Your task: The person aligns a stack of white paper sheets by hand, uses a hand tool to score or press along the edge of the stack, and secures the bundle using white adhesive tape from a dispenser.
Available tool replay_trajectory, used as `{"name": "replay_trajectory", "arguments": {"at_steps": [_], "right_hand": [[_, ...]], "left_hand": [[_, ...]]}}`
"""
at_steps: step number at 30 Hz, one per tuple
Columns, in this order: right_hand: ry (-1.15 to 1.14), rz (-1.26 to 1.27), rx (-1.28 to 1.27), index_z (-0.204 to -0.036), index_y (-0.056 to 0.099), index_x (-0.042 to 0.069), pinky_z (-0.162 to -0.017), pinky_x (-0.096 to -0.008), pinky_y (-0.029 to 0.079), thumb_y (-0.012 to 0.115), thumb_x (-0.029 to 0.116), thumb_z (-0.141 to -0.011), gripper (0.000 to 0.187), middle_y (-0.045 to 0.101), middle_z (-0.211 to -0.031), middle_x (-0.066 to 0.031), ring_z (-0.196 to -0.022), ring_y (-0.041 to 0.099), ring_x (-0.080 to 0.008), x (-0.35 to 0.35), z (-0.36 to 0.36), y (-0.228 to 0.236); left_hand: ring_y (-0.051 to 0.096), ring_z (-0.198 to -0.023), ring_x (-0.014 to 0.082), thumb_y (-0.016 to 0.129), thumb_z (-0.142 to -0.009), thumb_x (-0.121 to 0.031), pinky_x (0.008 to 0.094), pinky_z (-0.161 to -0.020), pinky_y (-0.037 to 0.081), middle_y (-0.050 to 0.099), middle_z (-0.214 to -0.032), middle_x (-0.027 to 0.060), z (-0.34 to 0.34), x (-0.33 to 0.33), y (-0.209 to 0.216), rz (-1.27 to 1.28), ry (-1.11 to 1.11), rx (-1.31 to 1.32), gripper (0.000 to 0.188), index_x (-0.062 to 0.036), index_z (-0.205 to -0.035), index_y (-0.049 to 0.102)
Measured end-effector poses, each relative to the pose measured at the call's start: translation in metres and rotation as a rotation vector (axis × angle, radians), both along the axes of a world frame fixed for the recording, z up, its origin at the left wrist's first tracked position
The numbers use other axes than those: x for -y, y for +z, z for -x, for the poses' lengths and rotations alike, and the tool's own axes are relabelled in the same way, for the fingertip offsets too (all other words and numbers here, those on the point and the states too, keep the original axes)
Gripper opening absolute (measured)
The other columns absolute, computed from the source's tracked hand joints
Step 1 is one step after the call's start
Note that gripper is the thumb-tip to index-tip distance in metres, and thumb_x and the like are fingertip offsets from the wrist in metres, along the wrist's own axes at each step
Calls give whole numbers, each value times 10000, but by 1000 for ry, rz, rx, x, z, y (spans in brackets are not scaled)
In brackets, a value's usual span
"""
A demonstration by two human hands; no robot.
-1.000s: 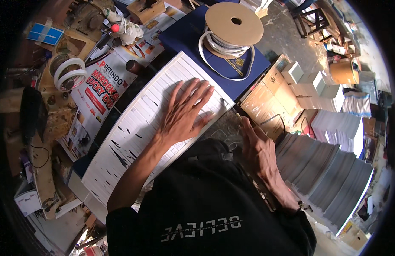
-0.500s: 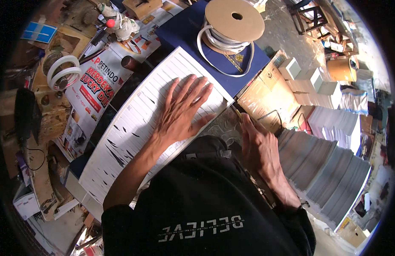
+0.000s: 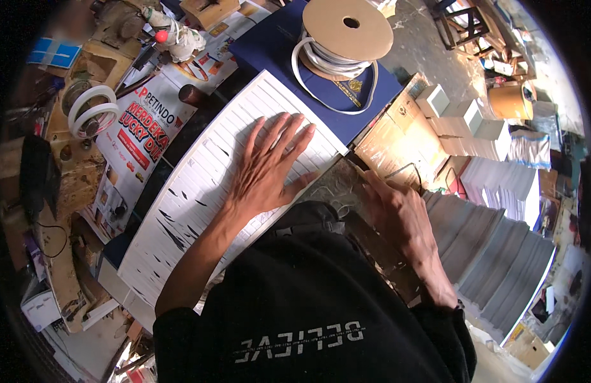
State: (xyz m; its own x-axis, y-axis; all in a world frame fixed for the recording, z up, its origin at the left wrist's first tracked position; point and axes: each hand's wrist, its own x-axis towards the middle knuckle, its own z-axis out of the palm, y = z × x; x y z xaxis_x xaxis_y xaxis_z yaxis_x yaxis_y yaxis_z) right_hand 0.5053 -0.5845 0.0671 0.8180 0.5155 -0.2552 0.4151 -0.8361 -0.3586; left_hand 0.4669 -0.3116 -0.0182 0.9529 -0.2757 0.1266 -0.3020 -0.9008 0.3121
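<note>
My left hand [image 3: 263, 172] lies with its fingers spread on a long white row of paper blocks [image 3: 180, 185], pressed side by side. Thin lines and several dark gaps run across their surface. Beyond the far right corner of the row, my right hand [image 3: 397, 214] is closed around a slim tool, of which only a narrow yellowish tip [image 3: 355, 167] shows. I cannot make out what kind of tool it is. That tip is apart from the row's corner.
Behind the row, a cardboard spool of white cord [image 3: 347, 32] stands on a dark blue surface [image 3: 263, 48]. Tall paper stacks [image 3: 493, 246] and a cardboard box [image 3: 404, 143] are at the right. White tape rolls [image 3: 93, 110] lie at the left, beside a printed poster sheet [image 3: 142, 127].
My right hand has shifted slightly to the right and toward me, with the slim tool in it. My left hand stays flat on the paper blocks.
</note>
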Motion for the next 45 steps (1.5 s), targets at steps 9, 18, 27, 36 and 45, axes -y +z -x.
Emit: {"name": "replay_trajectory", "arguments": {"at_steps": [9, 18, 27, 36, 45], "right_hand": [[-83, 176, -158, -1222, 687, 40, -642, -469, 570, 619, 82, -1001, 235, 714, -811, -197, -752, 730, -404, 16, 10, 5], [-115, -473, 7, -1351, 656, 42, -578, -452, 532, 690, 21, -965, 387, 672, -835, -209, -663, 684, -383, -5, 25, -25], [-89, -469, 54, -1329, 668, 51, -546, -443, 502, 681, 62, -987, 342, 642, -783, -195, -633, 662, -379, -7, 22, -36], [-150, -275, 37, -1309, 668, 85, -552, -479, 523, 668, 121, -1011, 300, 656, -816, -182, -654, 677, -382, -14, 33, -29], [-131, -371, 53, -1349, 650, 76, -579, -477, 529, 674, 112, -1009, 343, 659, -822, -193, -669, 681, -388, -12, 30, -29]], "left_hand": [[308, -1546, 352, 606, -991, -538, 575, -1296, 159, 342, -1655, 193, 8, -2, -3, 38, 18, -35, 878, -12, -1635, 322], [288, -1565, 326, 578, -1008, -553, 556, -1293, 165, 349, -1685, 127, 8, -2, 0, -28, -20, -32, 825, -47, -1624, 368], [265, -1577, 321, 636, -980, -482, 551, -1308, 137, 329, -1695, 128, 8, -4, -1, 0, -16, -52, 833, -49, -1630, 349], [280, -1572, 318, 583, -1009, -516, 540, -1298, 163, 344, -1693, 118, 9, -3, -2, -19, -1, -32, 781, -119, -1644, 363], [273, -1572, 325, 583, -1006, -507, 545, -1299, 154, 342, -1692, 121, 10, -3, 2, -13, -1, -70, 780, -128, -1649, 357]]}}
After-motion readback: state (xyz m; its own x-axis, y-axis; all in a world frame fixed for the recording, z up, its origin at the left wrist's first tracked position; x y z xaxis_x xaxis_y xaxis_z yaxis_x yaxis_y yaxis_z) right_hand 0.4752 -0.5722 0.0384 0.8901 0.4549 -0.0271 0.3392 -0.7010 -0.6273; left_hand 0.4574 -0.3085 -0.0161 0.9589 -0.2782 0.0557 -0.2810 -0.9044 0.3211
